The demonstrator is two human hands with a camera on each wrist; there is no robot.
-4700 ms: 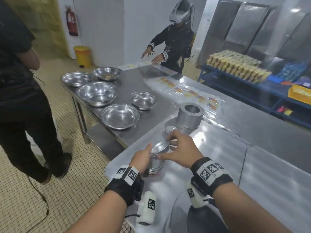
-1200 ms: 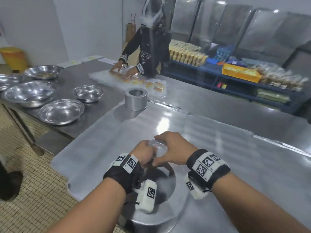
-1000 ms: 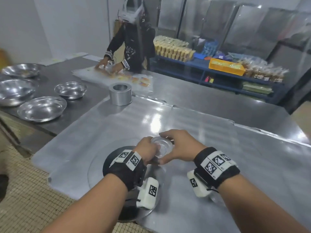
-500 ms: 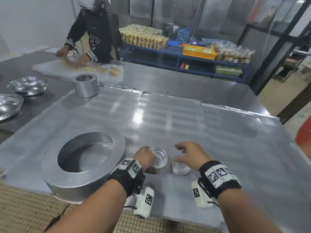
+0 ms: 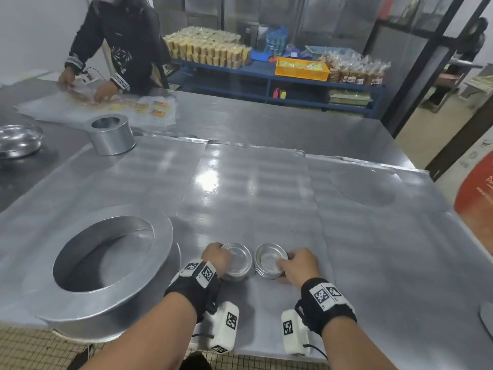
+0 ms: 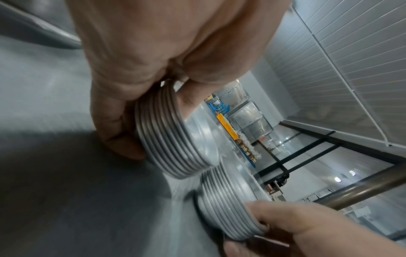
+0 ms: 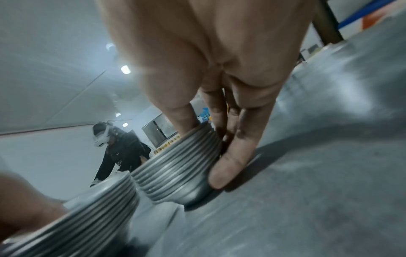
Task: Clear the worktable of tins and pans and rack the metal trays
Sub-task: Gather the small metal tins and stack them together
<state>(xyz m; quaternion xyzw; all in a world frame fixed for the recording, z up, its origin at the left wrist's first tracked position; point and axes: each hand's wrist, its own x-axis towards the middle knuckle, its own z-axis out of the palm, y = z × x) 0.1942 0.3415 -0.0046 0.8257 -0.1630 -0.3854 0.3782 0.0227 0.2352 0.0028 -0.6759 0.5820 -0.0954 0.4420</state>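
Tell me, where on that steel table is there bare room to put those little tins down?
Bare steel spreads beyond both tin stacks and right of the right hand. Left is crowded: the big ring pan sits beside the left hand.

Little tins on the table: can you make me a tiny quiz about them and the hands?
1. True or false: the left hand grips a stack of small tins.
2. The right hand holds: A) a bowl, B) another tin stack, C) nothing?
3. Which side of both stacks is the big ring pan on?

Key: 1 true; 2 B; 3 the left.
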